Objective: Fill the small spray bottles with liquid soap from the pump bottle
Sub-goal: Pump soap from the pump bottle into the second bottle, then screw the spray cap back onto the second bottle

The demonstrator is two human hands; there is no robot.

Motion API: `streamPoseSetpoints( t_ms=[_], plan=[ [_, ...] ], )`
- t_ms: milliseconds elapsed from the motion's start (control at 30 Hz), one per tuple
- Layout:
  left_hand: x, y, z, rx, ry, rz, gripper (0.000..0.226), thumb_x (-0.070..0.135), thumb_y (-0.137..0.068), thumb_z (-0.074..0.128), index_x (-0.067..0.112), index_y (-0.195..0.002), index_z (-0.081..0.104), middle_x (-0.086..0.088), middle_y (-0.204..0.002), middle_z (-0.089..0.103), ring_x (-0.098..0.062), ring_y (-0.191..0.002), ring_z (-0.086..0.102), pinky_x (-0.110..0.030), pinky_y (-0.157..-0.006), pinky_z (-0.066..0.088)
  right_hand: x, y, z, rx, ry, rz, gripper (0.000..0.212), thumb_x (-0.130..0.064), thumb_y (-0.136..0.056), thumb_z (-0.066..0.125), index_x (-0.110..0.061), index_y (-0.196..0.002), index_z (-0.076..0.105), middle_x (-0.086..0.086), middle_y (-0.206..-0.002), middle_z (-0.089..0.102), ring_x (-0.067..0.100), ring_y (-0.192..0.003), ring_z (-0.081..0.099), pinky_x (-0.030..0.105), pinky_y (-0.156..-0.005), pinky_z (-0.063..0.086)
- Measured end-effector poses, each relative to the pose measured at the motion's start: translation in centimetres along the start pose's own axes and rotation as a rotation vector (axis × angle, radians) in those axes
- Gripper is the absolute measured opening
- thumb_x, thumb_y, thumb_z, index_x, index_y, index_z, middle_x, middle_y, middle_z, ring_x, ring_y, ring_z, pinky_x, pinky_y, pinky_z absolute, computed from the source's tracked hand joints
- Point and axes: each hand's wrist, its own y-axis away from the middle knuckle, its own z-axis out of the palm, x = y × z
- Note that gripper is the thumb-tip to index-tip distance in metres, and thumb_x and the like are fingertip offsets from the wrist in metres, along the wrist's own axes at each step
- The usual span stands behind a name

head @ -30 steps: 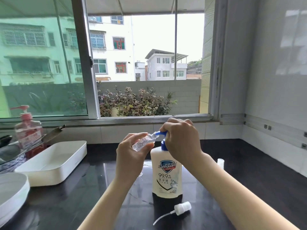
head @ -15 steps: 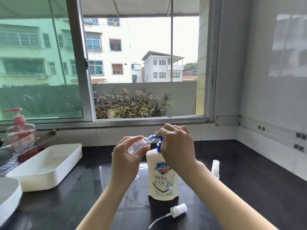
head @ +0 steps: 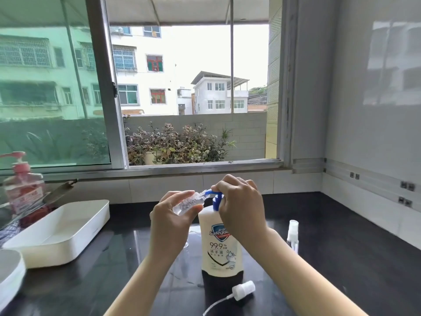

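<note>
Clear spray bottle [head: 188, 202] — tilted, bubbly — at blue nozzle [head: 210, 192]

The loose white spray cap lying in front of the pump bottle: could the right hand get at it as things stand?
Probably yes. The spray cap lies on open counter in front of the pump bottle, with nothing over it. But the right hand is on the pump head and would have to let go first.

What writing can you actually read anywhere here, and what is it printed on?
"Safeguard": blue and red shield logo on the white pump bottle, partly covered by the right hand.
"99.9": large digits below the logo, same bottle.
Chinese characters beneath: too small to read.
Pink pump bottle label: blurred, unreadable.
</note>
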Motion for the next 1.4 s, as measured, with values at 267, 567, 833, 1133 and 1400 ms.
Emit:
streamPoseSetpoints(
  t_ms=[267,567,833,1133,1400],
  plan=[
    [0.5,0.2,0.0,0.006,0.016,-0.023,0.037,0.023,-0.070,0.077,0.014,-0.106,0.069,0.006,-0.099,0.068,-0.006,-0.092,0.062,-0.004,-0.076,0.042,-0.2,-0.3,-0.8,0.013,0.016,-0.046,0.021,0.001,-0.070,0.067,-0.015,-0.081,0.074,-0.003,-0.075,0.069,0.019,-0.063,0.059,0.031,-0.067,0.047],
    [0.0,0.4,0.1,-0.003,0.017,-0.024,0.037,0.022,-0.069,0.079,0.013,-0.103,0.070,0.005,-0.097,0.069,-0.008,-0.092,0.063,-0.011,-0.080,0.044,0.1,-0.1,0.2,-0.024,0.073,-0.046,0.016,-0.001,-0.071,0.063,-0.014,-0.075,0.071,-0.003,-0.073,0.067,0.018,-0.067,0.062,0.030,-0.071,0.047],
    [0.1,0.7,0.4,0.000,0.123,-0.103,0.033,0.031,-0.069,0.077,0.031,-0.098,0.062,0.025,-0.091,0.061,0.001,-0.088,0.060,-0.011,-0.070,0.046,0.7,1.0,-0.6,0.069,-0.002,-0.079,0.035,-0.005,-0.072,0.059,-0.014,-0.104,0.070,-0.005,-0.095,0.072,0.021,-0.082,0.064,0.026,-0.077,0.047],
    [-1.9,2.2,0.5,-0.029,0.286,-0.252,0.030,0.023,-0.075,0.074,0.015,-0.104,0.066,0.010,-0.081,0.073,-0.008,-0.078,0.070,-0.015,-0.063,0.053,3.2,4.0,0.2,0.097,-0.392,0.096,0.051,-0.008,-0.072,0.056,-0.019,-0.122,0.049,-0.009,-0.123,0.053,0.003,-0.112,0.048,0.025,-0.097,0.037],
    [-3.3,5.1,-0.1,-0.117,0.442,-0.318,0.025,0.028,-0.065,0.075,0.016,-0.086,0.069,0.001,-0.076,0.075,-0.013,-0.072,0.071,-0.012,-0.061,0.051,6.6,9.2,-0.6,-0.577,-0.537,0.251,0.016,-0.039,-0.067,0.075,-0.029,-0.077,0.068,-0.013,-0.075,0.070,0.003,-0.067,0.060,0.017,-0.063,0.045]
  ],
)
